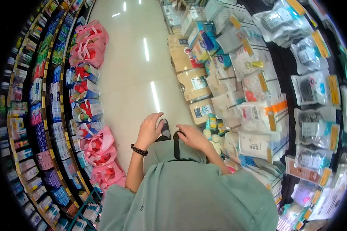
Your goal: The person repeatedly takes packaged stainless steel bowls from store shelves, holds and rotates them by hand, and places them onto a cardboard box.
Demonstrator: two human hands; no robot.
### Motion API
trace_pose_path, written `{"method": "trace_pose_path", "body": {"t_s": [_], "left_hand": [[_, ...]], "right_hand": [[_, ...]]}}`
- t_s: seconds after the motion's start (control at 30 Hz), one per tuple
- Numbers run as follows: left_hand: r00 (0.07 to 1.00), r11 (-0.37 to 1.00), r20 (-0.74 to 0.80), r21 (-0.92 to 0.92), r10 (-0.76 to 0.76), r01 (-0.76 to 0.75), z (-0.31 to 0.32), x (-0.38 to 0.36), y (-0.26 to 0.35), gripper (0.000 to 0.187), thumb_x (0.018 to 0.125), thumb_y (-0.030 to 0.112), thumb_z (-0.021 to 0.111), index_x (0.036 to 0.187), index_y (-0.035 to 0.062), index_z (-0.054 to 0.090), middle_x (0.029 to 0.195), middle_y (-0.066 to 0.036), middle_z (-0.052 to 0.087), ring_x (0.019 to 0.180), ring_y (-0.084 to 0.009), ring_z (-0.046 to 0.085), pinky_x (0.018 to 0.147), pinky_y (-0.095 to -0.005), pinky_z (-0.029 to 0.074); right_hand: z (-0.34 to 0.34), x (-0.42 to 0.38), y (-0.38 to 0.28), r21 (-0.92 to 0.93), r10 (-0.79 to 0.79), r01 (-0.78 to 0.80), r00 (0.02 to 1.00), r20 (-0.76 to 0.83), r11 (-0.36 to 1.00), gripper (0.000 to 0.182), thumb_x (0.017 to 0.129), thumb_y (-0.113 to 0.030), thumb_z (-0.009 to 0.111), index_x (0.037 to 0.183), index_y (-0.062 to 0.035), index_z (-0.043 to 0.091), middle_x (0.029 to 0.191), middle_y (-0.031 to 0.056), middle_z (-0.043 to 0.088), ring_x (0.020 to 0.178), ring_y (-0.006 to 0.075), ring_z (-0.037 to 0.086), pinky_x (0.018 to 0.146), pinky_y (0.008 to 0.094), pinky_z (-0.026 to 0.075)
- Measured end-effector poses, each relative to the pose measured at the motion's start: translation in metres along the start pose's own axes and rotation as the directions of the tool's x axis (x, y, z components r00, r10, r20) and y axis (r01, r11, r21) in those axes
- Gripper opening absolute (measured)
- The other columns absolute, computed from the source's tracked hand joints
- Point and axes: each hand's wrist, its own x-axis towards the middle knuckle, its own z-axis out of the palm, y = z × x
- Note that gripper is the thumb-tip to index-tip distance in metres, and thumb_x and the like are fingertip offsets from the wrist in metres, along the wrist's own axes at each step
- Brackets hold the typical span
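Observation:
My left hand [148,129] hovers in front of my body, fingers stretched forward and thumb apart, with nothing in it. A dark beaded bracelet [139,150] circles that wrist. Opposite it, my right hand [194,137] is also open, its fingers loosely bent and pointing inward. A narrow black strap [176,148] hangs down the front of my green clothing [192,184], close to the right fingertips. Below the hands, my dark shoes [165,129] show in part on the floor. A gap separates the two hands.
A shiny pale tiled floor [131,77] runs ahead between shelves. On the left stand pink gift bags [89,54], blue bags [88,109] and shelves of boxed goods [59,134]. Packaged goods [254,146] hang on hooks at right, above tan packages [194,82] near the floor.

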Motion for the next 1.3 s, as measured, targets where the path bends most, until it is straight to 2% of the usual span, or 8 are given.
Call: {"method": "trace_pose_path", "body": {"t_s": [0.17,0.47,0.77,0.87,1.0,1.13,1.23,1.3], "left_hand": [[0.999,0.976,-0.004,-0.215,-0.044,0.042,-0.021,0.064,-0.004,0.025,0.095,0.010,0.064,0.118,0.0000,0.066,0.109,-0.017,0.071,0.102,-0.0312,0.069,0.089,-0.0380,0.054],[0.997,0.988,-0.076,-0.154,0.009,-0.021,-0.049,0.221,-0.032,0.017,0.092,0.001,0.063,0.108,-0.0010,0.068,0.102,-0.016,0.072,0.094,-0.0313,0.070,0.084,-0.0368,0.055],[0.998,0.998,-0.053,-0.031,0.047,-0.049,-0.112,0.411,-0.039,0.017,0.091,0.000,0.064,0.108,-0.0010,0.067,0.102,-0.017,0.070,0.093,-0.0335,0.068,0.083,-0.0376,0.055],[1.000,0.999,-0.022,-0.033,0.012,-0.012,-0.124,0.455,-0.056,0.019,0.091,0.002,0.064,0.110,-0.0007,0.067,0.105,-0.017,0.069,0.095,-0.0334,0.068,0.084,-0.0379,0.055],[0.997,0.999,0.077,-0.039,-0.010,0.013,-0.141,0.509,-0.098,0.027,0.091,0.004,0.065,0.118,0.0010,0.065,0.109,-0.017,0.069,0.099,-0.0331,0.067,0.087,-0.0383,0.054],[0.965,0.997,0.250,0.010,-0.074,0.074,-0.165,0.576,-0.142,0.039,0.092,0.009,0.066,0.130,0.0033,0.060,0.114,-0.016,0.069,0.104,-0.0327,0.066,0.090,-0.0388,0.053],[0.948,0.957,0.285,-0.203,-0.143,0.206,-0.177,0.642,-0.179,0.044,0.093,0.013,0.067,0.134,0.0041,0.057,0.116,-0.016,0.068,0.107,-0.0329,0.066,0.093,-0.0397,0.053],[0.959,0.972,0.270,-0.191,-0.082,0.137,-0.187,0.697,-0.212,0.041,0.093,0.017,0.065,0.131,0.0036,0.058,0.112,-0.017,0.068,0.104,-0.0341,0.065,0.090,-0.0414,0.052]], "right_hand": [[-0.027,0.088,-0.005,0.152,-0.033,0.023,0.998,0.060,0.988,0.038,0.097,-0.022,0.056,0.130,-0.0025,0.054,0.111,0.0237,0.066,0.107,0.0424,0.061,0.092,0.0502,0.049],[-0.067,0.274,0.049,-0.001,-0.100,0.104,0.958,0.267,0.995,0.045,0.094,-0.023,0.059,0.134,-0.0034,0.050,0.105,0.0231,0.067,0.097,0.0408,0.065,0.083,0.0528,0.052],[-0.156,0.472,0.054,0.077,-0.018,-0.001,0.969,0.246,0.997,0.028,0.089,-0.023,0.061,0.093,0.0035,0.068,0.106,0.0227,0.068,0.096,0.0418,0.066,0.084,0.0499,0.054],[-0.197,0.513,0.042,0.066,0.074,-0.106,0.925,0.372,0.992,0.026,0.088,-0.021,0.060,0.092,0.0027,0.069,0.105,0.0234,0.068,0.095,0.0412,0.066,0.084,0.0508,0.053],[-0.178,0.575,0.094,0.112,-0.137,0.110,0.955,0.265,0.988,0.027,0.089,-0.022,0.059,0.099,0.0012,0.068,0.100,0.0243,0.069,0.093,0.0428,0.066,0.084,0.0514,0.053],[-0.214,0.652,0.107,0.063,-0.109,0.094,0.944,0.312,0.994,0.030,0.092,-0.025,0.056,0.106,-0.0003,0.067,0.098,0.0253,0.069,0.092,0.0447,0.066,0.084,0.0525,0.052],[-0.245,0.726,0.118,0.042,-0.041,0.027,0.929,0.368,0.999,0.034,0.096,-0.027,0.055,0.115,-0.0010,0.065,0.105,0.0251,0.068,0.100,0.0444,0.063,0.089,0.0508,0.050],[-0.269,0.781,0.117,-0.018,0.024,-0.019,0.921,0.388,1.000,0.037,0.100,-0.030,0.053,0.121,-0.0017,0.064,0.110,0.0250,0.067,0.104,0.0441,0.061,0.092,0.0504,0.048]]}}
